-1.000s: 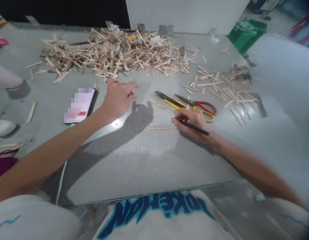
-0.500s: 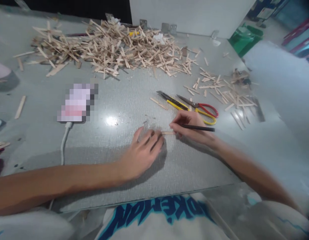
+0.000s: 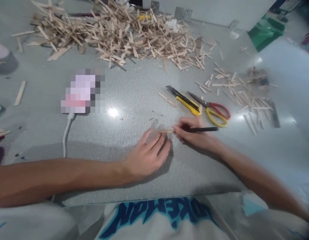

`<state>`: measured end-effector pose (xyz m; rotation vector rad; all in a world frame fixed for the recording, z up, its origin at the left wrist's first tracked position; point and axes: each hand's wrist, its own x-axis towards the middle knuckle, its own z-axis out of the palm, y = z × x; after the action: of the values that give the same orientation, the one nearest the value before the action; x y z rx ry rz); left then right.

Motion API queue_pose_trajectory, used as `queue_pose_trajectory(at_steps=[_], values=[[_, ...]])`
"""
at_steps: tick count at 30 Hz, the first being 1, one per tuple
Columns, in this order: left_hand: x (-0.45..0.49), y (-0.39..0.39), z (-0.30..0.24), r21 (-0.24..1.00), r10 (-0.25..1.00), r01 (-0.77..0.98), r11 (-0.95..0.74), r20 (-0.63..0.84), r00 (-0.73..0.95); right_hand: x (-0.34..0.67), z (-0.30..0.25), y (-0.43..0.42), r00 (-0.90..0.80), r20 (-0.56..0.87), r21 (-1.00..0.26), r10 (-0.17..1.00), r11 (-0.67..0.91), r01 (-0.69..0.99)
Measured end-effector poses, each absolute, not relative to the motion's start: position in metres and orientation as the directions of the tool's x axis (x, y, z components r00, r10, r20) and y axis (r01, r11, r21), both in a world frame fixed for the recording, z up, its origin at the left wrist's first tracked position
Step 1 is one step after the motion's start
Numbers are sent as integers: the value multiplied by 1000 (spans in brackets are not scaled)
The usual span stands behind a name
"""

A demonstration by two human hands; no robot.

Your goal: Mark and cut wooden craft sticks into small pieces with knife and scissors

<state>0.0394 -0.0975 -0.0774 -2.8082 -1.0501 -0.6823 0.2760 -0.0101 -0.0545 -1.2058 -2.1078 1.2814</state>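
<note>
My left hand (image 3: 147, 155) lies flat on the grey table (image 3: 124, 173), fingers stretched over one end of a small wooden stick (image 3: 167, 131) and pressing it down. My right hand (image 3: 194, 133) is closed on a black pen (image 3: 203, 129), whose tip meets the stick's free end. Just beyond my right hand lie a yellow and black utility knife (image 3: 185, 100) and scissors with one red and one yellow handle (image 3: 213, 109).
A big heap of wooden sticks (image 3: 119, 33) covers the far side of the table, with looser sticks (image 3: 239, 90) at the right. A phone (image 3: 81, 91) with a white cable (image 3: 66, 133) lies at the left. A green bin (image 3: 265, 30) stands past the table's far right corner.
My left hand came back from near the stick heap and settled flat on the small stick in front of me. My right hand kept the pen at the stick.
</note>
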Motion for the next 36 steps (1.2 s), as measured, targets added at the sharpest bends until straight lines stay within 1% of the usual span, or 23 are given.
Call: queue_pose_trajectory(at_steps=[2,3,5,6,7,8,9,10,11,12,14,16,18,21,23,25,28,33,36], values=[[36,-91,-70,229,662,630,-742,403,632,276,-54,-10,-547,-80,-848,834,231,476],[34,-86,-65,329,704,624,-708,387,595,277,-54,-11,-546,-70,-846,835,240,476],[31,-73,-52,600,811,553,-578,343,475,278,-55,-12,-542,-57,-850,839,244,467],[29,-65,-45,759,871,465,-455,272,408,278,-56,-13,-536,-54,-860,842,233,453],[28,-57,-39,901,923,328,-284,164,349,279,-56,-14,-528,-50,-875,848,218,433],[28,-49,-34,982,955,150,-111,64,290,279,-56,-14,-521,-32,-888,853,215,407],[29,-42,-30,999,966,-12,44,-40,255,280,-56,-15,-518,9,-892,855,240,382],[30,-35,-28,977,965,-141,157,-121,231,279,-55,-15,-518,77,-880,852,302,366],[32,-29,-26,946,961,-232,229,-182,206,279,-53,-15,-524,162,-846,836,391,361],[34,-24,-26,920,957,-283,270,-223,187,277,-50,-16,-538,249,-792,805,489,365],[39,-16,-28,909,956,-303,287,-249,157,272,-43,-17,-560,387,-671,732,640,373],[46,-9,-32,934,966,-259,247,-218,137,264,-35,-19,-560,433,-623,706,684,381],[53,-3,-36,964,983,-201,173,-157,96,253,-28,-21,-532,439,-633,724,669,389],[64,6,-42,989,1000,-147,11,-12,-2,237,-23,-21,-458,418,-706,784,598,379],[69,12,-46,984,995,-148,-99,95,-32,229,-21,-18,-432,376,-756,819,541,368],[73,17,-49,973,988,-172,-156,152,-41,224,-21,-13,-418,348,-788,839,503,354],[78,26,-52,965,985,-209,-159,142,-93,219,-22,-9,-389,333,-821,859,468,329],[79,38,-46,942,984,-335,-33,-29,-178,210,-26,-12,-359,333,-860,872,437,264],[69,40,-37,956,985,-289,-48,-3,-174,214,-26,1,-386,310,-836,869,443,325]])
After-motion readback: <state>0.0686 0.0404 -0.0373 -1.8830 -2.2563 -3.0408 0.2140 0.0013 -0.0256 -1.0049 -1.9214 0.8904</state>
